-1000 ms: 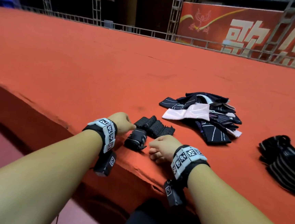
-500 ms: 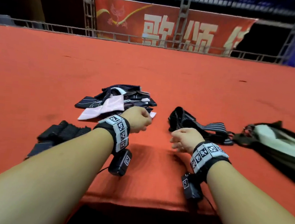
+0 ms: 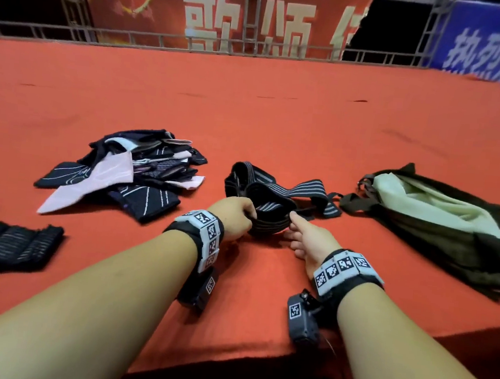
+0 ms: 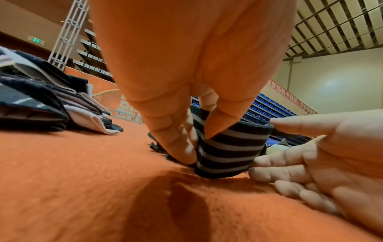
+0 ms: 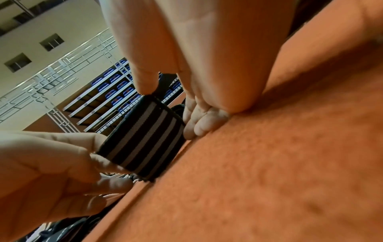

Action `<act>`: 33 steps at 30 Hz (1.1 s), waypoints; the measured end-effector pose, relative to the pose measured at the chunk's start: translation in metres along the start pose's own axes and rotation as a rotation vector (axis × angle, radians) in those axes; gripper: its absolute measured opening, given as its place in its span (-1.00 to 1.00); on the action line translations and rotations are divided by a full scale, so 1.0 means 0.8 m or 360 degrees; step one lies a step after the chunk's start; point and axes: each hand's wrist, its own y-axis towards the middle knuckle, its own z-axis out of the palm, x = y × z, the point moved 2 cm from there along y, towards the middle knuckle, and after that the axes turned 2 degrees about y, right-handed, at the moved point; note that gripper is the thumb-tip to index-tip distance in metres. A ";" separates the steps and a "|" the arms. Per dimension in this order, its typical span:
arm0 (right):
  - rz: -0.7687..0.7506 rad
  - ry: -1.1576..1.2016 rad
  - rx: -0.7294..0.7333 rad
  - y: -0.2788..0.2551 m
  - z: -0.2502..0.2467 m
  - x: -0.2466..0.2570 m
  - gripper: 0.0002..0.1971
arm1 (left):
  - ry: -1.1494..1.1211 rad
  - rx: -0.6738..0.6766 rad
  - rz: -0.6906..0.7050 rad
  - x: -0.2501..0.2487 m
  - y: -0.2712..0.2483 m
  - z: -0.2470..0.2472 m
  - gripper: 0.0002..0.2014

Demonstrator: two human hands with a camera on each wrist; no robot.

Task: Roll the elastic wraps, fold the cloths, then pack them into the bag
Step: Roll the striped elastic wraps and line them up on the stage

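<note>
A loose black elastic wrap [image 3: 270,221] with grey stripes lies in a tangle on the red carpet, its free end trailing right toward the bag. My left hand [image 3: 250,219] pinches its near folded part [image 4: 232,152] between thumb and finger. My right hand [image 3: 292,226] holds the other side, thumb on the top edge, curled fingers [image 5: 199,126] against the end of the wrap [image 5: 143,139]. A heap of navy and pink cloths [image 3: 123,172] sits to the left. The olive bag [image 3: 439,224] lies open at the right.
Several rolled black wraps [image 3: 11,244] lie at the near left. The carpeted platform's front edge [image 3: 227,365] runs just under my forearms. A metal rail [image 3: 255,46] and banners bound the far side.
My view swung right, away from the rolled wraps. Both hands moved forward to the loose striped wrap and took hold of it.
</note>
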 end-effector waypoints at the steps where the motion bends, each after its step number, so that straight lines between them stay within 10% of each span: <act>1: 0.0007 -0.0028 -0.0007 0.003 0.001 -0.001 -0.54 | 0.0002 0.0007 -0.0007 0.001 0.001 0.000 -0.75; 11: -0.0095 -0.0345 0.0101 -0.008 0.011 0.003 -0.18 | -0.0331 0.0179 -0.0119 0.031 -0.023 -0.013 -0.77; 16: -0.0184 -0.0406 0.0105 -0.022 0.023 0.010 -0.54 | -0.0678 0.0294 -0.0224 0.042 -0.049 -0.029 -0.73; 24: -0.0278 -0.0343 0.0337 -0.048 0.097 0.025 -0.89 | -0.0008 0.0252 0.0017 0.076 -0.081 -0.055 -0.91; 28: -0.0431 -0.0691 0.0428 -0.038 0.143 0.022 -0.37 | 0.0099 0.0219 0.0043 0.091 -0.096 -0.074 -0.69; 33: -0.0501 -0.0999 0.0251 -0.023 0.159 0.022 -0.42 | 0.0064 0.0253 -0.0085 0.126 -0.107 -0.094 -0.70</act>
